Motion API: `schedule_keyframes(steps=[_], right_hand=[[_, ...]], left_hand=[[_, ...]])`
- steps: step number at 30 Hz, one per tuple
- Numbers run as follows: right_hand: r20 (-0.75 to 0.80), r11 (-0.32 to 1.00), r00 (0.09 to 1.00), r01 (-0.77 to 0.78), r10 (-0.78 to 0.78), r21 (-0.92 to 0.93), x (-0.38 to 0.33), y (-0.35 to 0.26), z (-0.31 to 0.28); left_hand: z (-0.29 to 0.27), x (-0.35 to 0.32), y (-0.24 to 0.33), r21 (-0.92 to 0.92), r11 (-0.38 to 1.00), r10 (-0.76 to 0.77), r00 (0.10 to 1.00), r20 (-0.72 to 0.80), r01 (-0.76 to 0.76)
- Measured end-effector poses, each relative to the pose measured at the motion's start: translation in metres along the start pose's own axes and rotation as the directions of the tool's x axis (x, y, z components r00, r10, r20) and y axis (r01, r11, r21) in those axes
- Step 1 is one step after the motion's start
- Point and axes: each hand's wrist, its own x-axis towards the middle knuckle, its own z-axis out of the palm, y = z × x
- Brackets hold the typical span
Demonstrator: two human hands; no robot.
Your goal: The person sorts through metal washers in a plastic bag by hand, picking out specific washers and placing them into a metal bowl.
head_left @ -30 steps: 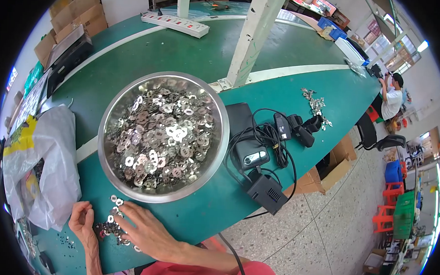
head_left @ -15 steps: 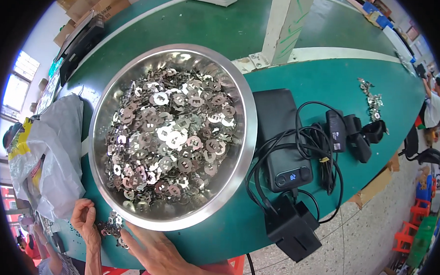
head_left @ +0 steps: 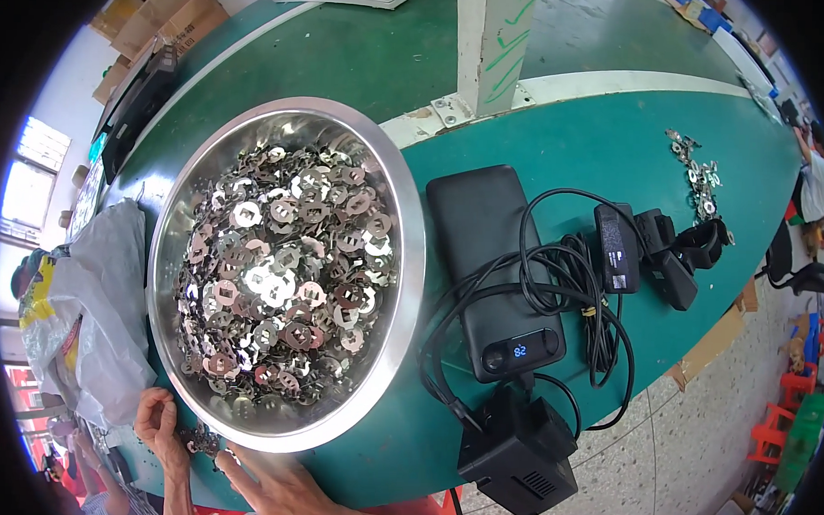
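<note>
A large steel bowl [head_left: 412, 257] stands on the green table, heaped with small flat stamped metal pieces [head_left: 290, 244]. Below its near-left rim lies a little pile of the same pieces [head_left: 200, 442]. At the left of that pile my left hand [head_left: 157, 427] is closed, thumb and fingertips drawn together; whatever they hold is too small to make out. My right hand [head_left: 281, 487] lies on the table under the bowl's near rim, fingers stretched out toward the pile, with part of them hidden by the rim.
Right of the bowl sit a black power bank [head_left: 485, 233], coiled black cables [head_left: 592, 309] and a black boxy device [head_left: 518, 461]. More metal pieces [head_left: 702, 181] lie far right. A plastic bag [head_left: 102, 310] is at the left. A white post [head_left: 492, 51] rises behind.
The whole view has shifted, so the bowl appears further left and lower. Both hands stay by the small pile, and less of the pile shows past the rim.
</note>
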Motion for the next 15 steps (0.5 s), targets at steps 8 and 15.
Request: schedule_keyframes(steps=[8, 15], right_hand=[[0.022, 1.000, 1.000, -0.010, 0.010, 0.005, -0.001, 0.002, -0.001], [-0.054, 0.997, 0.998, -0.031, 0.034, 0.067, 0.007, -0.003, -0.012]], left_hand=[[0.003, 0.000, 0.002, -0.012, 1.000, 0.019, 1.000, 0.003, -0.019], [0.009, -0.001, 0.016, -0.015, 1.000, 0.003, 0.999, -0.032, -0.003]])
